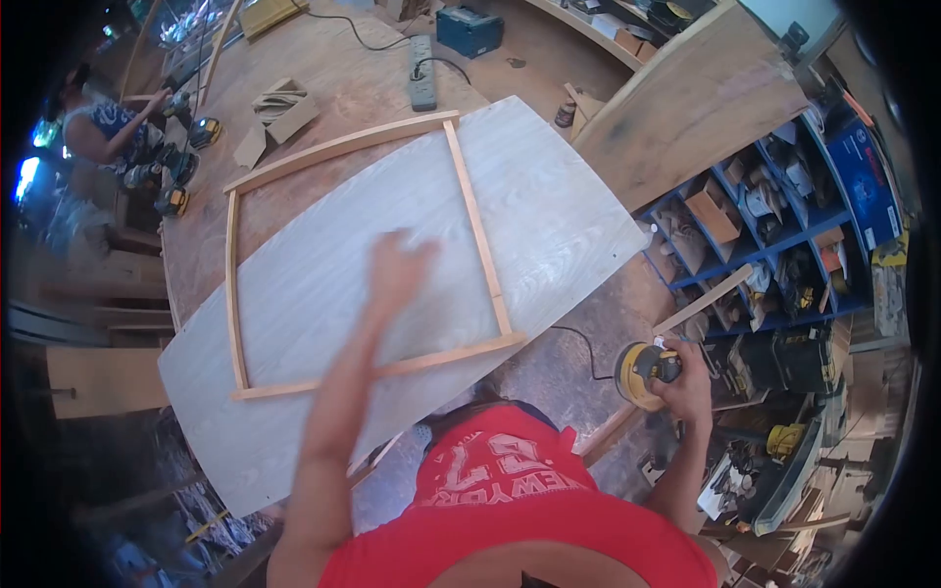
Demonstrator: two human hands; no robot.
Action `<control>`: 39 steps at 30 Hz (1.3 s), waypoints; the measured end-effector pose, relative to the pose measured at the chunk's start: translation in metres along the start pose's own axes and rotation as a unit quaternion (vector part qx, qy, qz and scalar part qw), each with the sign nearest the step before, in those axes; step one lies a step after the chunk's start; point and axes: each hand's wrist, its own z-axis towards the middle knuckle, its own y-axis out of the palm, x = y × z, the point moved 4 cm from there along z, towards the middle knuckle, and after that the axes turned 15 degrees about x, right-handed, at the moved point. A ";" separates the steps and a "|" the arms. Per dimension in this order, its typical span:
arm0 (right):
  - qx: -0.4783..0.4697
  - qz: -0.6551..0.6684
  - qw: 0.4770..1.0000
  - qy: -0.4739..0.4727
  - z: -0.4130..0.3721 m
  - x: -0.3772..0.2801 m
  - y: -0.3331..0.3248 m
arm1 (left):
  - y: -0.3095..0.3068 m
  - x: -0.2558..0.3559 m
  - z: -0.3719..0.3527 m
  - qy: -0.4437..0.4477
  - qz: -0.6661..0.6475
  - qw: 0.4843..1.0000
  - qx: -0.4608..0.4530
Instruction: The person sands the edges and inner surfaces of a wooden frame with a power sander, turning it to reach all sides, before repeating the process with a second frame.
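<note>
My right hand point(689, 380) grips a yellow and black orbital sander point(637, 376) at the table's edge, to the right of my body. Its cord runs back towards the board. My left hand point(400, 269) is smeared by motion over a pale grey wood-grain board point(564, 196), inside a rectangular wooden frame point(474, 218) that lies on it. The frame's far rail extends past the board's edge over the table. The left hand's fingers are too blurred to make out.
The brown worktable point(363, 69) carries a power strip point(422, 73), a cardboard box point(284, 113) and several cordless drills point(204, 132). A person point(103, 127) works at the far left. Blue shelving point(784, 240) with tools stands right, beside a leaning plywood panel point(686, 103).
</note>
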 end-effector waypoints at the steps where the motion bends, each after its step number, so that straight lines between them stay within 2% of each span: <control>1: -0.003 -0.001 1.000 -0.007 0.004 -0.004 0.006 | 0.046 0.035 -0.019 0.039 -0.008 0.999 -0.007; 2: 0.011 -0.008 1.000 -0.017 0.008 -0.012 0.011 | 0.059 0.085 -0.027 0.033 0.047 0.994 -0.096; 4: 0.031 -0.015 0.999 -0.035 0.017 -0.019 0.015 | 0.095 0.107 -0.041 0.043 0.048 0.998 0.012; 6: 0.030 -0.015 0.999 -0.015 0.022 -0.016 0.016 | 0.115 0.092 -0.042 0.051 0.014 0.999 -0.008; 7: 0.052 0.018 0.998 -0.043 0.024 -0.020 0.014 | 0.115 0.086 -0.044 0.064 -0.016 0.997 -0.034; 8: 0.050 0.024 0.998 -0.040 0.025 -0.018 0.015 | 0.112 0.077 -0.052 0.066 -0.009 0.997 -0.035; 10: 0.026 0.027 0.999 -0.034 0.028 -0.010 0.015 | 0.100 0.075 -0.078 0.155 0.014 0.984 -0.091; 11: 0.026 0.026 0.999 -0.035 0.029 -0.009 0.013 | 0.092 0.073 -0.088 0.154 0.012 0.984 -0.092; 13: 0.017 0.029 0.996 -0.078 0.030 -0.018 0.014 | 0.070 0.066 -0.108 0.212 0.013 0.969 -0.124; 14: 0.009 0.028 0.996 -0.088 0.032 -0.023 0.014 | 0.058 0.055 -0.115 0.202 0.014 0.972 -0.118; 16: -0.020 0.037 0.996 -0.075 0.031 -0.034 0.017 | 0.035 0.032 -0.129 0.243 0.030 0.958 -0.147; 17: -0.025 0.037 0.996 -0.080 0.029 -0.043 0.020 | 0.023 0.014 -0.132 0.236 0.032 0.960 -0.145; 19: -0.024 0.019 0.992 -0.118 0.022 -0.064 0.024 | -0.006 -0.015 -0.147 0.300 0.023 0.947 -0.114; 20: -0.032 0.017 0.992 -0.122 0.017 -0.076 0.026 | -0.021 -0.029 -0.156 0.292 0.023 0.949 -0.114; 22: -0.041 0.028 0.986 -0.161 0.006 -0.104 0.029 | -0.061 -0.043 -0.161 0.215 0.008 0.968 -0.130; 24: -0.031 0.030 0.980 -0.192 -0.007 -0.129 0.035 | -0.099 -0.088 -0.175 0.182 0.033 0.982 0.045; 25: -0.038 0.046 0.975 -0.215 -0.013 -0.144 0.037 | -0.115 -0.113 -0.178 0.091 0.112 0.979 0.141; 26: -0.050 0.058 0.968 -0.239 -0.019 -0.159 0.040 | -0.129 -0.139 -0.184 -0.006 0.189 0.955 0.230; 28: -0.059 0.077 0.949 -0.300 -0.030 -0.191 0.051 | -0.130 -0.185 -0.180 -0.113 0.202 0.940 0.251; 30: -0.077 0.046 0.935 -0.344 -0.048 -0.237 0.062 | -0.137 -0.193 -0.166 -0.146 0.109 0.967 0.178; 34: -0.117 0.007 0.906 -0.407 -0.076 -0.309 0.096 | -0.142 -0.211 -0.154 -0.140 0.098 0.961 0.217; 36: -0.116 0.034 0.865 -0.487 -0.094 -0.337 0.117 | -0.144 -0.212 -0.158 -0.126 0.087 0.968 0.199; 39: -0.151 0.015 0.844 -0.514 -0.109 -0.366 0.149 | -0.141 -0.215 -0.159 -0.136 0.072 0.965 0.211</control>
